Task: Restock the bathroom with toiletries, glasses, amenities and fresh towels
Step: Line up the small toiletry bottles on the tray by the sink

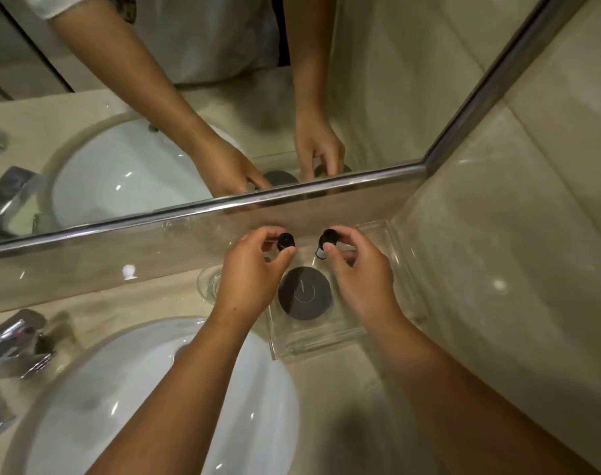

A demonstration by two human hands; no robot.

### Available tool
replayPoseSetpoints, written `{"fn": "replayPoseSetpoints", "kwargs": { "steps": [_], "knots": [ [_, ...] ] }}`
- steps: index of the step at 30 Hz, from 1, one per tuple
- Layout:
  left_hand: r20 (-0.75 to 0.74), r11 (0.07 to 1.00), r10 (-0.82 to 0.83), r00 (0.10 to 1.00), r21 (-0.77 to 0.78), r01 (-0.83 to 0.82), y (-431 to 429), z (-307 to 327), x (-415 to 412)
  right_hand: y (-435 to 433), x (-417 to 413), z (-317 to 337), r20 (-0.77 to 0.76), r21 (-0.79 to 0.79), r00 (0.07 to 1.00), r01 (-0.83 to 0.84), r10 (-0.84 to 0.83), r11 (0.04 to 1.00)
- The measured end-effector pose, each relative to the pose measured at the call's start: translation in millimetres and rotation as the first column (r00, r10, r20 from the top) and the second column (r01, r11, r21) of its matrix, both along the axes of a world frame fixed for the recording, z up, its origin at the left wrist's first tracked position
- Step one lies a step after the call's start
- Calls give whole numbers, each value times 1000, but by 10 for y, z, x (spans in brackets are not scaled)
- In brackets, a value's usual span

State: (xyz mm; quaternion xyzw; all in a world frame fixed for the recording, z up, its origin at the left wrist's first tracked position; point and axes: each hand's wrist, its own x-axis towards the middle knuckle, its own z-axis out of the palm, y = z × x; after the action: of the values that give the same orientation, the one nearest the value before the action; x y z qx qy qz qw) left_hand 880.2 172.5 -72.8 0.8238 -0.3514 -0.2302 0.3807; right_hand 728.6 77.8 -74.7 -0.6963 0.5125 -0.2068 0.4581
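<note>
Left grip [254, 269] pinched on the left bottle [286, 242], right grip [360, 272] pinched on the right bottle [327, 242], both over the clear tray [312, 347] at the bench's back right corner. Likely light, stiff, slick plastic, easily tipped. Best held just under the black caps.

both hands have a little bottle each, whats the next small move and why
Probably set both down upright at the back of the clear tray: the left hand pinches one black-capped bottle, the right hand a second bottle, both held behind the round dark disc, where tray floor looks bare.
</note>
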Motion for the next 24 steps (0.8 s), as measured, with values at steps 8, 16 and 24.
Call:
{"fn": "replayPoseSetpoints", "kwargs": {
  "steps": [8,16,24],
  "knots": [
    [-40,1000,1,999,-28,-2,53,-165,-30,-4,33,-208,-43,-62,999,-18,16,998],
    [-53,1000,4,999,-27,-6,3,-258,-54,-18,166,-279,-65,-95,998,-33,27,995],
    [-56,999,8,998,-31,-10,-24,-295,-70,-15,192,-255,-61,-111,997,-45,38,993]
  ]
}}
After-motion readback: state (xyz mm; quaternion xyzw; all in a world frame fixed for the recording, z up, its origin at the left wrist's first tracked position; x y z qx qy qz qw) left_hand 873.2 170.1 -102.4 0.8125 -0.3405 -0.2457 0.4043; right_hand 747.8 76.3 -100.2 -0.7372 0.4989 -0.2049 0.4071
